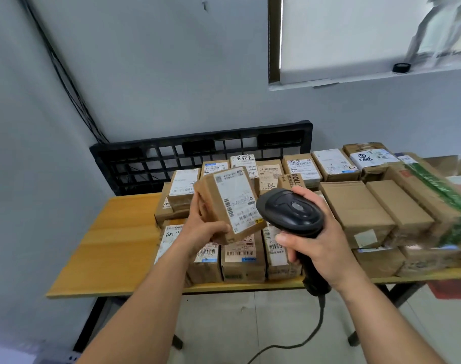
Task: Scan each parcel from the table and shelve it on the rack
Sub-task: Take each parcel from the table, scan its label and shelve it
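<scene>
My left hand [202, 227] holds a small brown cardboard parcel [230, 203] above the table, tilted, with its white shipping label facing me. My right hand [316, 237] grips a black corded barcode scanner [289, 212] by its handle. The scanner's head sits just right of the parcel's label, almost touching its edge. Below both hands, several more labelled brown parcels [242, 254] lie packed together on the wooden table [119, 232]. No rack is in view.
A black plastic pallet [150, 164] leans against the wall behind the table. Larger plain cartons [355, 208] and a green-taped box [439, 195] fill the table's right side. The scanner's cable [313, 334] hangs to the tiled floor. A window ledge is up right.
</scene>
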Demonstrator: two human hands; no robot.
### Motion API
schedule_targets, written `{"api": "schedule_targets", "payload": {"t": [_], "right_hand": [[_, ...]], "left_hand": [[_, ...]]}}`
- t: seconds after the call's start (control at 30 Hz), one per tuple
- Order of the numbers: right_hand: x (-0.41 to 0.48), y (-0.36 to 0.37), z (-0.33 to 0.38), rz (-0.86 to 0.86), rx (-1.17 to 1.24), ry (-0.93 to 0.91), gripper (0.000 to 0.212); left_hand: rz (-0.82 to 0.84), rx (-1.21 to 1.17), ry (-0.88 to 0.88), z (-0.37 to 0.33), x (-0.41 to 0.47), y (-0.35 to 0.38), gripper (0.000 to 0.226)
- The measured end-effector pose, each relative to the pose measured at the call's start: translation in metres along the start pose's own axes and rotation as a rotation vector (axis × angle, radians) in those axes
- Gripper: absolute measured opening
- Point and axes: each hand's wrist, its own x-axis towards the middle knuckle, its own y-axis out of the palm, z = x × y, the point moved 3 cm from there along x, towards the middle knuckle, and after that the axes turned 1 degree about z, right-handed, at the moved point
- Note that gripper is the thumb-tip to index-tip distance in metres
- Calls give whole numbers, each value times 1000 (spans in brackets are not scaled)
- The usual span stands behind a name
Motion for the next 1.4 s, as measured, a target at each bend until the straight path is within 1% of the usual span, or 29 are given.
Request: {"api": "schedule_targets", "payload": {"t": [0.07, 0.17, 0.33, 0.73, 0.97, 1.2, 1.4], "right_hand": [[-2, 3, 3, 17, 29, -1, 82], [-5, 10, 10, 56, 19, -31, 81], [-5, 26, 13, 113, 39, -20, 79], [-16, 44, 15, 204, 18, 12, 81], [-22, 59, 14, 228, 11, 4, 80], [-26, 96, 12, 298, 40, -2, 81], [-33, 148, 24, 375, 53, -68, 83]], "left_hand": [[-62, -19, 73, -1, -4, -12, 124], [-133, -4, 179, -8, -12, -26, 125], [-181, 51, 274, -14, -21, -43, 125], [-272, 75, 311, -16, -50, -73, 122], [-330, 78, 288, -11, -75, -91, 122], [-452, 106, 266, 5, -113, -124, 117], [-571, 115, 276, 16, -157, -171, 111]]}}
